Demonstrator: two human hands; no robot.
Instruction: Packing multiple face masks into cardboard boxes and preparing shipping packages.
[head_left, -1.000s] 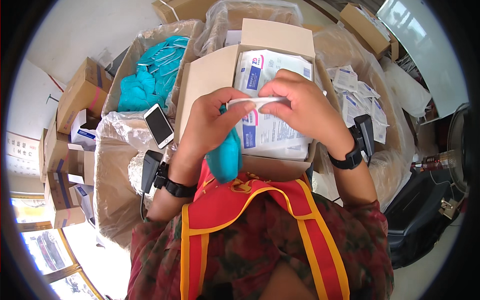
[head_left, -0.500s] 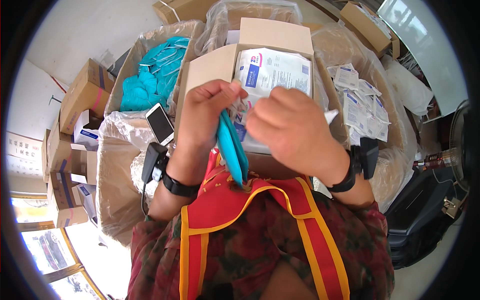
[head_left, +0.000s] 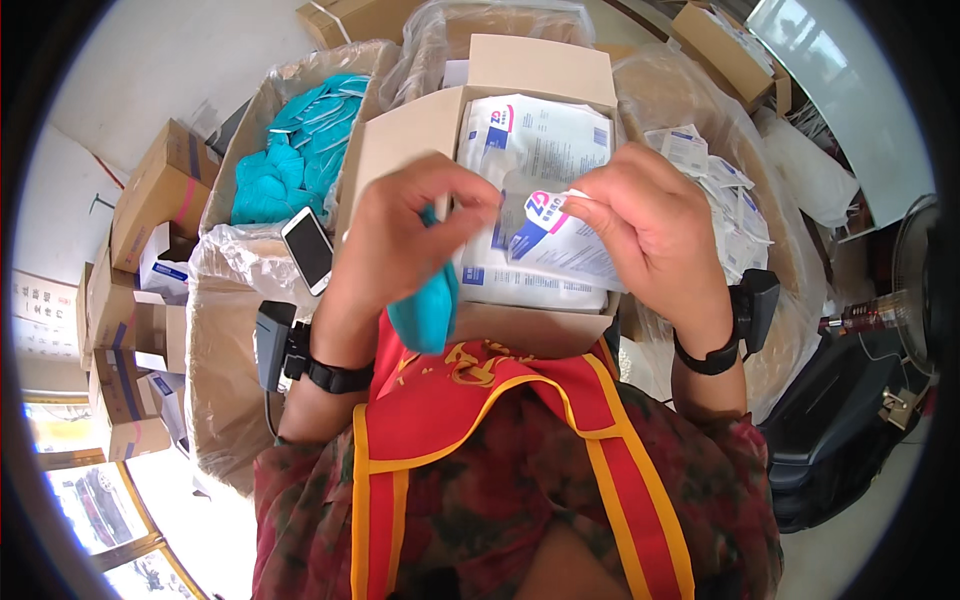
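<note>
My left hand (head_left: 415, 235) is closed on a teal folded face mask (head_left: 425, 310) that hangs below its palm, slightly blurred. The same hand's thumb and forefinger are pinched at the left edge of a small, partly see-through pouch (head_left: 570, 250). At the pouch's upper right corner, my right hand (head_left: 655, 235) grips it between thumb and fingers. Both hands are above an open cardboard box (head_left: 540, 62) holding large white printed packs (head_left: 555, 130). The pouch covers part of these packs.
On the left, a plastic-lined carton (head_left: 225, 185) holds a heap of teal masks (head_left: 275, 185), with a phone (head_left: 307, 250) at its near edge. A lined carton (head_left: 790, 270) on the right contains small white pouches (head_left: 735, 205). More cartons (head_left: 165, 200) stand far left; a fan (head_left: 915, 290) is far right.
My right hand has moved right and now shows the pouch stretched between both hands. My left hand has shifted slightly left, and the teal mask has swung left with it.
</note>
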